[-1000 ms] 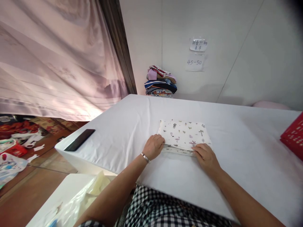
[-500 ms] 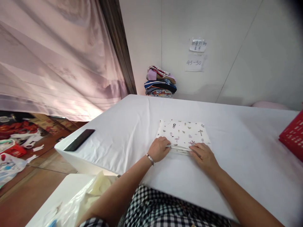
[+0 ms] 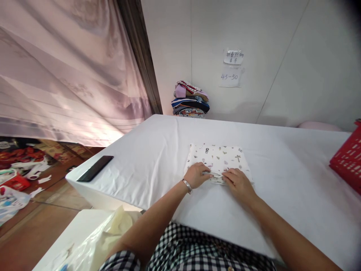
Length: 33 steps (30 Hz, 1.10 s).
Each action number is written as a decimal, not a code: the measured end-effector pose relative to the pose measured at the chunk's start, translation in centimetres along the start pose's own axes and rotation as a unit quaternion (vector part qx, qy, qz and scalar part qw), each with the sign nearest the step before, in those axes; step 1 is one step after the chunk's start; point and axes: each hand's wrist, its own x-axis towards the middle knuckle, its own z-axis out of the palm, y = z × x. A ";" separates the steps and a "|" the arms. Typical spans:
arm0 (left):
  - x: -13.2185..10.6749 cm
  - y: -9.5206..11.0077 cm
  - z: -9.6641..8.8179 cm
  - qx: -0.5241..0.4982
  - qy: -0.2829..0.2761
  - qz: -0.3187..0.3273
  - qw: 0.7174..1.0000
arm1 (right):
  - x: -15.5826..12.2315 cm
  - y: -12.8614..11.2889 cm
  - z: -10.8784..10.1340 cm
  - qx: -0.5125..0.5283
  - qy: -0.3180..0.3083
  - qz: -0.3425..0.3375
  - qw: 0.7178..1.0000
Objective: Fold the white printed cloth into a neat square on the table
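Note:
A folded white cloth (image 3: 218,156), printed with small plants and animals, lies on the white-covered table in front of me. Its near edge shows several stacked layers. At the left part of that edge, my left hand (image 3: 197,175) has its fingers and thumb closed on the fabric; a silver bracelet circles the wrist. My right hand (image 3: 238,182) pinches the same edge a short way to the right, thumb below and fingers on top. Between both hands the edge of the cloth gapes slightly.
A black phone (image 3: 95,168) rests at the table's left corner, and a red basket (image 3: 346,158) stands at the right. Folded fabrics (image 3: 191,99) are piled beyond the far edge by the wall. At lower left, a white stool (image 3: 73,226) carries plastic bags.
Both hands have moved closer together along the near edge of the cloth, the left one shifting right. The opening between the layers has narrowed.

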 end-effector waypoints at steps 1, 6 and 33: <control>0.0 -0.1 0.0 -0.005 -0.001 -0.001 1.000 | 0.0 -0.1 0.0 0.010 0.002 0.007 1.000; 0.3 0.0 0.3 -0.005 0.007 -0.012 1.000 | 0.1 -0.6 -0.2 0.055 0.009 0.050 0.997; -1.5 0.4 1.2 0.188 0.021 0.160 0.969 | -0.9 0.1 0.8 0.011 0.047 -0.033 0.998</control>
